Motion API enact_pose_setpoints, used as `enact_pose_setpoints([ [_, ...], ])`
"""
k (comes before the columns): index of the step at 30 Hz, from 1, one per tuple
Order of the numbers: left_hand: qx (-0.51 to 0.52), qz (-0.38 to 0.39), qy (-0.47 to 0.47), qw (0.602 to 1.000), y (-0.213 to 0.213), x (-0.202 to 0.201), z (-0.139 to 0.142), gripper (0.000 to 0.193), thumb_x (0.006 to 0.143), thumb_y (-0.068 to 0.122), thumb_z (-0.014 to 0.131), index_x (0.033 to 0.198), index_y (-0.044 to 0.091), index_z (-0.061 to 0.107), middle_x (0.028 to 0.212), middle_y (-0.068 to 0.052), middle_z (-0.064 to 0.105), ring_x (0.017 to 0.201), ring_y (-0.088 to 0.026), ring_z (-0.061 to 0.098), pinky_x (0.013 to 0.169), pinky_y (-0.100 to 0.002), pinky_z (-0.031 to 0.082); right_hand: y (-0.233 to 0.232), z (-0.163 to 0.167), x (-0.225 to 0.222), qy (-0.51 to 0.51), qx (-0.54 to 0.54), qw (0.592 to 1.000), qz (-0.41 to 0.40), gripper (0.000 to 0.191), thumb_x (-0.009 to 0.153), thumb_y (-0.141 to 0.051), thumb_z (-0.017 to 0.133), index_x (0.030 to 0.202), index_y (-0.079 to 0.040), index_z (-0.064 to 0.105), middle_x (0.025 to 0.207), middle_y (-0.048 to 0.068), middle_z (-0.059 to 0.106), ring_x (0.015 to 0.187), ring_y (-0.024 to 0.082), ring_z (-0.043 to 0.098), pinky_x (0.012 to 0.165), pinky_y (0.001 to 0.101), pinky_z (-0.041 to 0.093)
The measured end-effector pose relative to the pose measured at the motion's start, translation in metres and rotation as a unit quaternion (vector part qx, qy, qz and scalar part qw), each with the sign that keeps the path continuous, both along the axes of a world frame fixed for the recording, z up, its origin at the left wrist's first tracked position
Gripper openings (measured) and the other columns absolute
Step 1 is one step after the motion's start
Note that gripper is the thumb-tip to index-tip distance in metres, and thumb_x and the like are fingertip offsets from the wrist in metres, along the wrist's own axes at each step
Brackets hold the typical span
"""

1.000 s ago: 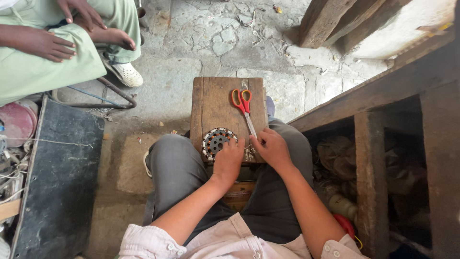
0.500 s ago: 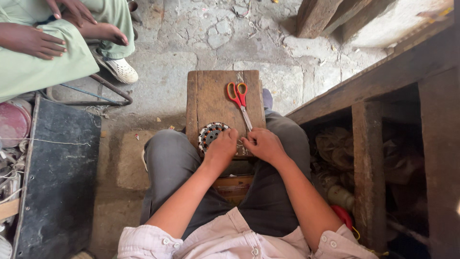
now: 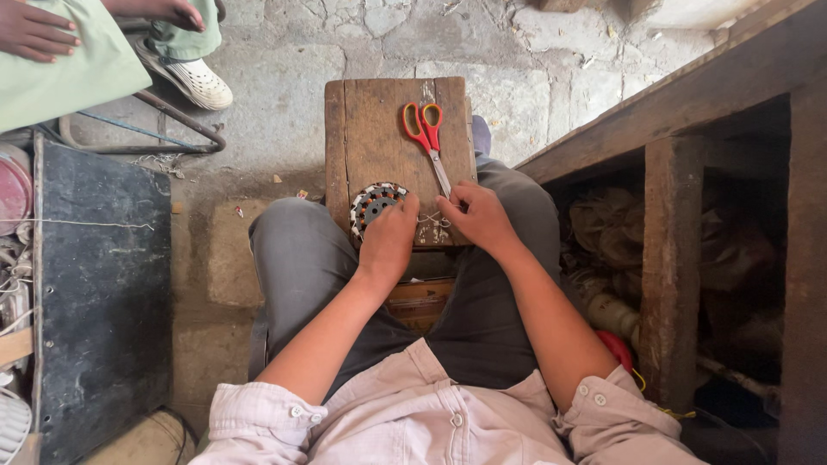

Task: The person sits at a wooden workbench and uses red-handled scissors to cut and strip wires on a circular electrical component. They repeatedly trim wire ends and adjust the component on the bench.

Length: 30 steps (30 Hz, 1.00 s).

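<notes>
- The left hand (image 3: pixel 389 237) is laid palm-down on the near edge of the counter (image 3: pixel 372 129), its fingers curled over the right side of a round stator (image 3: pixel 370 205), which is grasped there.
- The stator lies flat on the counter just beyond and left of that hand; pale windings are seen around a dark centre.
- The right hand (image 3: pixel 476 215) is clenched loosely just right of the left hand, the two nearly touching; a thin pale wire (image 3: pixel 431 221) is pinched between them, though its exact grip cannot be made out.
- Scissors (image 3: pixel 426 138) with red and orange handles lie on the counter beyond the right hand, the blade tip reaching its knuckles.
- A wooden shelf (image 3: pixel 672 129) stands to the right of the right hand.
- Another person's hand (image 3: pixel 34 30) and a white shoe (image 3: pixel 194 79) are seen far beyond the left hand.
</notes>
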<state>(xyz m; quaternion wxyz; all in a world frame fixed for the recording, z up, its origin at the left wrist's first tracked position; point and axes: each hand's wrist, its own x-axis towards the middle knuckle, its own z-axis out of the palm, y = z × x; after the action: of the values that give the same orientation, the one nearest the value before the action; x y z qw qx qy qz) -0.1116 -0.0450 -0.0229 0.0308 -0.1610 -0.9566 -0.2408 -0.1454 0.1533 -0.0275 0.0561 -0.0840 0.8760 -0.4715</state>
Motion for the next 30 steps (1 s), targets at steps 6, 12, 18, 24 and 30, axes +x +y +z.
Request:
enact_pose_setpoints([
  [6, -0.005, -0.004, 0.031, 0.999, 0.002, 0.000, -0.011, 0.020, 0.085, -0.003, 0.062, 0.101, 0.002, 0.050, 0.094, -0.015, 0.065, 0.095, -0.035, 0.065, 0.076, -0.043, 0.057, 0.001, -0.005, -0.003, -0.072, -0.117, 0.990, 0.031, 0.032, 0.093, -0.018, 0.072, 0.073, -0.003, 0.052, 0.089, -0.003, 0.067, 0.071, 0.006, 0.055, 0.064, 0.0252, 0.048],
  [12, -0.046, -0.030, 0.073, 0.996, 0.006, -0.002, -0.015, 0.027, 0.080, -0.001, 0.065, 0.103, 0.002, 0.051, 0.096, -0.015, 0.063, 0.095, -0.033, 0.061, 0.077, -0.040, 0.055, 0.000, -0.006, 0.002, -0.069, -0.035, 0.997, 0.031, 0.034, 0.088, -0.019, 0.076, 0.071, -0.002, 0.053, 0.072, 0.005, 0.062, 0.062, 0.012, 0.052, 0.058, 0.0314, 0.046],
  [18, 0.049, -0.021, -0.005, 0.999, 0.003, -0.006, -0.007, 0.031, 0.082, 0.009, 0.071, 0.104, 0.002, 0.050, 0.100, -0.017, 0.060, 0.094, -0.036, 0.062, 0.074, -0.045, 0.053, -0.001, -0.004, 0.004, 0.047, 0.050, 0.997, 0.040, 0.032, 0.086, -0.019, 0.077, 0.070, -0.001, 0.055, 0.069, 0.011, 0.058, 0.061, 0.017, 0.052, 0.057, 0.0350, 0.043],
  [24, 0.061, -0.003, -0.030, 0.998, -0.013, -0.002, 0.000, 0.021, 0.092, 0.019, 0.075, 0.101, 0.008, 0.059, 0.100, -0.010, 0.062, 0.099, -0.031, 0.064, 0.079, -0.044, 0.055, 0.001, 0.002, 0.001, -0.015, 0.000, 0.999, -0.029, 0.031, 0.090, -0.021, 0.074, 0.074, 0.000, 0.057, 0.061, 0.010, 0.055, 0.054, 0.015, 0.050, 0.054, 0.0334, 0.043],
  [30, 0.010, 0.015, -0.010, 1.000, -0.006, 0.001, 0.005, 0.028, 0.077, 0.024, 0.080, 0.095, 0.007, 0.066, 0.098, -0.009, 0.062, 0.097, -0.031, 0.062, 0.073, -0.043, 0.055, -0.002, 0.007, 0.000, -0.030, -0.011, 0.999, -0.037, 0.032, 0.091, -0.022, 0.073, 0.075, 0.000, 0.058, 0.059, 0.009, 0.055, 0.055, 0.012, 0.049, 0.053, 0.0324, 0.042],
])
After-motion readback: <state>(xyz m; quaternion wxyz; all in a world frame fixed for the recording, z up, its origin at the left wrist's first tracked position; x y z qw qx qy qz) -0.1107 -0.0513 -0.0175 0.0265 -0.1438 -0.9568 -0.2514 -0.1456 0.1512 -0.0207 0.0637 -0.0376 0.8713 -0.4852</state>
